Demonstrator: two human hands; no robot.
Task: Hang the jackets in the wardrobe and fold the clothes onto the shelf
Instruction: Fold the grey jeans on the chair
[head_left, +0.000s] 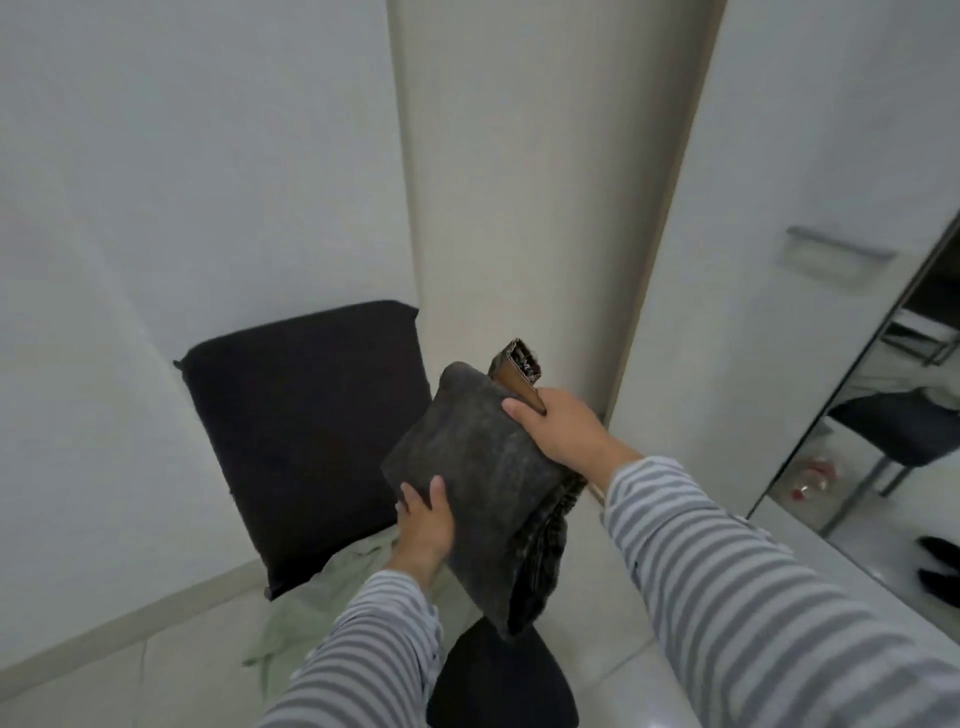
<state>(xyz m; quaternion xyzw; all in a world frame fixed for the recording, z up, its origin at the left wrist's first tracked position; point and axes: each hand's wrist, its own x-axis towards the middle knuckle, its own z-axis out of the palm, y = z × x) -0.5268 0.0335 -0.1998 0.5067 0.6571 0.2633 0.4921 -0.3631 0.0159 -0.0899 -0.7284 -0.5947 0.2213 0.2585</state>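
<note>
Above black chair (306, 415), folded dark jeans (478, 483) gripped between left hand (426, 525) and right hand (561, 431) fingers.

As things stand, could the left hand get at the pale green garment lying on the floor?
Probably not yet. The left hand grips the folded dark grey garment together with the right hand. The pale green garment lies below with nothing covering it, so once freed, the way looks open.

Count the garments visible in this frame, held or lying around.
2. Folded dark jeans, gripped between the left hand and right hand. A pale green garment lies crumpled on the floor beside the black cushion. More may be hidden below the arms.
</note>
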